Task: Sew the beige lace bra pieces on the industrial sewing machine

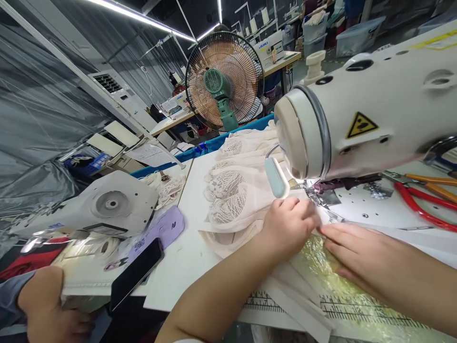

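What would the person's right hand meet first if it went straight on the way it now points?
Most likely the left hand: the right hand points across toward it, fingertips close by. Depth between them is unclear from this single view, so it might pass slightly under or over.

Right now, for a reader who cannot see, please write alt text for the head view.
A person's bare left hand and bare right hand are close together at a large white sewing machine, beside sheer cream lace fabric; beyond stands a round black-and-green fan.

Cloth (246,186) partly hidden by left hand (291,221), sewing machine (378,105) cropped right
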`<state>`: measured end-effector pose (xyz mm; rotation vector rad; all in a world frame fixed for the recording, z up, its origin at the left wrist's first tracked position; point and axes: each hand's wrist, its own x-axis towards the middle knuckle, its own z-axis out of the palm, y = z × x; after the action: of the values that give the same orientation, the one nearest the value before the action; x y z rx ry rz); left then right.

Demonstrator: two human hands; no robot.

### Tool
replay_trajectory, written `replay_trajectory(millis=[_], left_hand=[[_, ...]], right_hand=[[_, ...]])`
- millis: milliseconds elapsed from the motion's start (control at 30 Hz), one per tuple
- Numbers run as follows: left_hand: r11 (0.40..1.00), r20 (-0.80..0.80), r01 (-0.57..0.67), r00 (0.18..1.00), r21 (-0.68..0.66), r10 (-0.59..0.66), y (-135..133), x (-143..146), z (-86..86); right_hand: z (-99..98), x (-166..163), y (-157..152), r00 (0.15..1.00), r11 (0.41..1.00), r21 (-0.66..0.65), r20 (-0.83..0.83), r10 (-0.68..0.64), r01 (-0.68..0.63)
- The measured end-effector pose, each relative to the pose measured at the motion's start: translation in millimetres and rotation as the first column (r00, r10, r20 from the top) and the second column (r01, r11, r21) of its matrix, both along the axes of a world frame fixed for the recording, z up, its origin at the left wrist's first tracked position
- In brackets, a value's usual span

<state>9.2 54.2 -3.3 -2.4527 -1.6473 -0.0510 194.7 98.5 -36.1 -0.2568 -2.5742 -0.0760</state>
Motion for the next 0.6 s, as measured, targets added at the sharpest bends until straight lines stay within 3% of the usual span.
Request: replay_trajectory(millis=[100, 233, 400, 600], left_hand=[[0.989, 0.01, 0.009, 1.0, -0.147, -0.008, -11.1, 6.4, 9.2], [0.956, -0.032, -0.07, 0.997, -0.284, 0.064, -18.3, 10.1, 18.9], [0.946, -0.071, -0.1, 0.994, -0.309, 0.082, -12.6, 1.7, 26.0], [0.963, -0.04, -0.008, 0.999, -0.27, -0.003, -11.5, -7.5, 27.3]], right_hand=[[0.4, -1.2, -1.7, 1.0, 1.0, -0.015, -0.01, -0.013, 0.013], [1.0, -1.3, -3.4, 0.997, 0.999, -0.037, 0.069, 0.035, -0.033], [-7.2, 0.3, -3.9, 0.999, 0.996, -0.074, 0.024, -0.045, 0.047], [3.0, 3.4, 2.3, 0.99, 0.997, 0.002, 0.125, 0.071, -0.071]])
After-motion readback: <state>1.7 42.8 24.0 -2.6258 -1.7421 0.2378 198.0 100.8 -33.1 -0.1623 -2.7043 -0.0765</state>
